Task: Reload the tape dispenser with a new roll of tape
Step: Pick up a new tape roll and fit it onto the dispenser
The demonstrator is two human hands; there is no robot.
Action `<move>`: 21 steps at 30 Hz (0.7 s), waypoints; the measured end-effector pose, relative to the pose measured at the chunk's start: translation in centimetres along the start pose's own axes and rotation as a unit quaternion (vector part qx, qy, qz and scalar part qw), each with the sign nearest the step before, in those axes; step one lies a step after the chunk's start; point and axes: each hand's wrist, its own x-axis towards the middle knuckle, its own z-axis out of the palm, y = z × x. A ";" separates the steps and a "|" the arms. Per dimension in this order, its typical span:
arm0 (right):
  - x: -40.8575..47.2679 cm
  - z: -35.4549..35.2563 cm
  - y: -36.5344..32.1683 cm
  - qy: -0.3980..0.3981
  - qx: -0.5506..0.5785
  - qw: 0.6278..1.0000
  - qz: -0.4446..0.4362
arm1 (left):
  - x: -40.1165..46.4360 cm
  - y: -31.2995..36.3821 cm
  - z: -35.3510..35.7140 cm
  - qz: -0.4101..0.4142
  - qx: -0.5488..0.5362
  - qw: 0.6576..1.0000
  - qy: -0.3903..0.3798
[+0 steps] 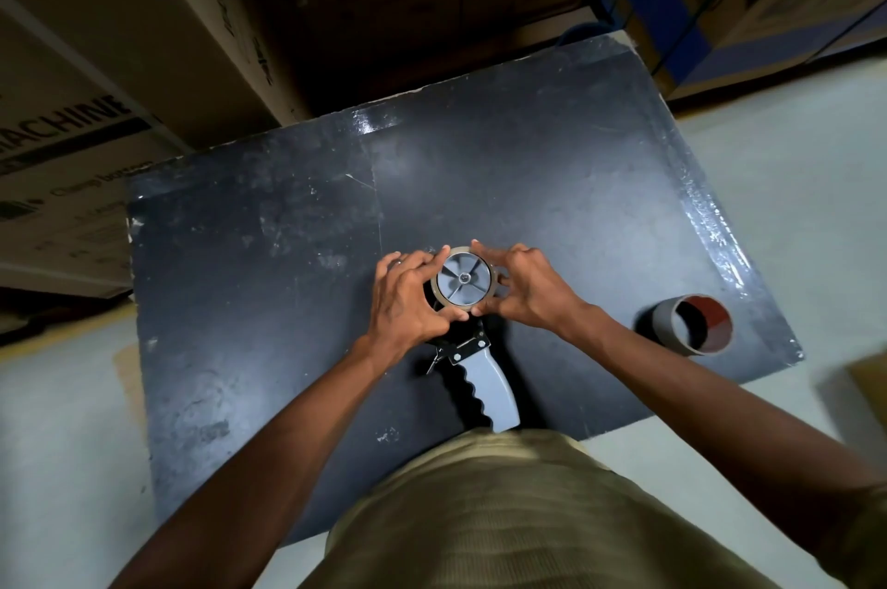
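Tape dispenser (480,348) lies flat on the black table (249,281), its grey handle (494,389) pointing back toward the person's body and reaching the near edge of the table. Just beyond the handle sits the black metal bracket with its bolts, and beyond that the grey spoked hub (464,278), face up. A thin brownish ring (436,281) sits around that hub; it looks like a nearly spent core or a very slim roll, and I cannot tell which.

Both hands close in on this ring from either side. The left hand (408,300) curls round its left rim, fingers over the far edge and thumb at the near edge. The right hand (525,288) pinches the right rim, forefinger at the far side and thumb at the near side. Both grips are on the ring, not on the dispenser frame.

Farther out, well apart to the right, another roll (691,324) stands near the table's right edge, with a grey outside and a reddish-brown inner wall. Beyond the table rise stacked cardboard boxes (96,60).

My reading is that the step in hand is working the ring on the hub, most likely lifting it off. The next move would call for an even, straight pull with both hands so the ring does not bind, while the dispenser stays down on the table.
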 end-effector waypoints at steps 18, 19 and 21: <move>-1.4 -1.2 -1.5 -0.009 -0.003 1.000 -0.018 | -1.3 0.7 -0.1 0.011 0.068 0.998 -0.004; -1.3 -1.2 -1.4 -0.007 0.001 1.000 -0.013 | -1.5 1.0 -0.1 0.011 0.083 0.996 -0.009; -0.2 -0.6 0.2 -0.006 0.036 0.999 -0.003 | -2.0 1.5 0.2 0.002 0.121 0.992 -0.023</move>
